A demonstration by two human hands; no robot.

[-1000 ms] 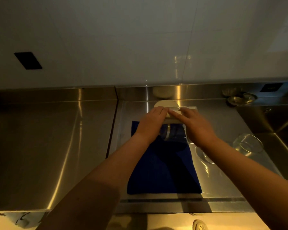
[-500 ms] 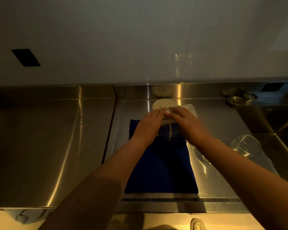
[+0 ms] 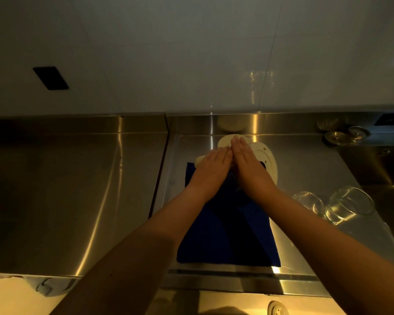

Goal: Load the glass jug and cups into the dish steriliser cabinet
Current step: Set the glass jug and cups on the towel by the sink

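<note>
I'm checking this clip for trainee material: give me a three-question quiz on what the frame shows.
1. True or false: both hands, left hand and right hand, are at the cream-coloured lid piece.
2. What lies under the hands on the steel counter? A) blue cloth B) wooden board C) wire rack
3. How many clear glass cups lie at the right, near the sink?

Key: 1 true. 2 A, the blue cloth. 3 two, near cup and inner cup.
</note>
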